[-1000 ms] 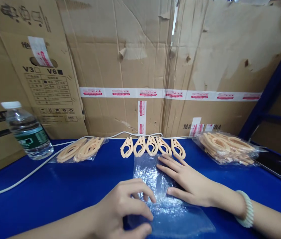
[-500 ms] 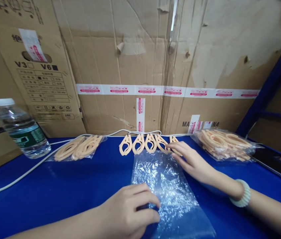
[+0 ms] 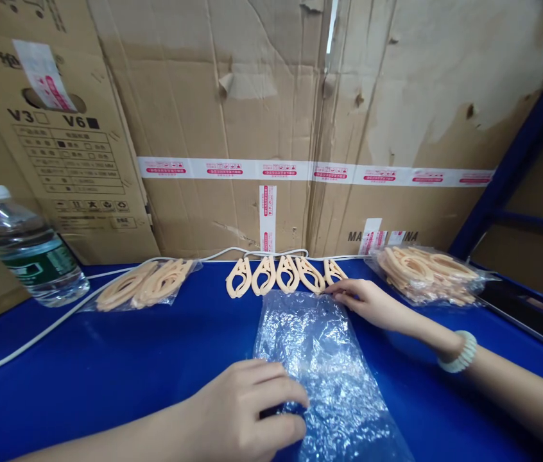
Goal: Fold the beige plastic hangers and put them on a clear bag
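A clear, crinkled plastic bag [image 3: 319, 359] lies flat on the blue table in front of me. My left hand [image 3: 257, 410] rests at its left edge, fingers curled, with a gap between thumb and forefinger. At the bag's upper right corner, my right hand [image 3: 362, 300] has its fingertips closed together on the film. Those fingertips are also close to the lower tips of two beige folding hangers, and the hand partly covers the rightmost hanger [image 3: 334, 271]. Several matching folding hangers [image 3: 264, 276] stand in a row behind the bag's top edge.
Bagged hangers lie at left [image 3: 149, 285] and in a thicker pile at right [image 3: 425, 276]. A water bottle [image 3: 31, 256] stands far left beside a white cable [image 3: 25, 346]. A dark flat device [image 3: 531, 314] sits at right. Cardboard [image 3: 228, 115] walls the back.
My right hand has moved slightly down from over the rightmost hangers to the bag's corner, its fingers drawing together. My left hand is nearly still. The view has shifted a little.
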Motion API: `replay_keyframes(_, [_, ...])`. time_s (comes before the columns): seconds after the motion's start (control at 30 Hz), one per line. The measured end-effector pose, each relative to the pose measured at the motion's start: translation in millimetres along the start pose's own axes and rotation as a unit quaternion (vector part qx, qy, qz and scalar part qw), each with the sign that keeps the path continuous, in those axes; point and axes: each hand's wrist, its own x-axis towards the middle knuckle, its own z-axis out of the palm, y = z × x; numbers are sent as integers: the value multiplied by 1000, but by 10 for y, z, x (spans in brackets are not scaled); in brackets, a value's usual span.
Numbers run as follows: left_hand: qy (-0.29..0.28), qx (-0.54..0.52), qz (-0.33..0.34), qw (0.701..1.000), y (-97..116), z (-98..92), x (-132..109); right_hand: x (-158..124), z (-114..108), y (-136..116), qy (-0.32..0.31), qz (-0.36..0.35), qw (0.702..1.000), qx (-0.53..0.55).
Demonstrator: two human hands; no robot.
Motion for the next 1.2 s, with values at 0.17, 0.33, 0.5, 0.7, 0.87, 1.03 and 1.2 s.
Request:
replay_keyframes(0.17, [3, -5, 3, 1000, -12, 8, -1, 50, -14, 58, -17, 95, 975, 199])
replay_keyframes(0.33, [11, -12, -6, 1000, -1, -2, -2, 83, -35, 55, 54, 130, 937, 321])
replay_keyframes(0.5, [15, -18, -19, 1000, -1, 22, -16, 116, -7, 93, 133, 137, 917, 349])
replay_keyframes(0.7, [23, -17, -26, 999, -1, 29, -19, 153, -17, 96, 110, 121, 909, 383])
replay_keyframes(0.87, [19, -17, -19, 999, -13, 15, -13, 179, -59, 51, 1, 181, 901, 393])
replay_keyframes(1.03, [20, -20, -19, 999, -7, 21, -9, 182, -26, 11, 19, 166, 913, 372])
replay_keyframes(1.2, [13, -24, -32, 999, 11, 17, -21, 199, 45, 5, 70, 134, 916, 371])
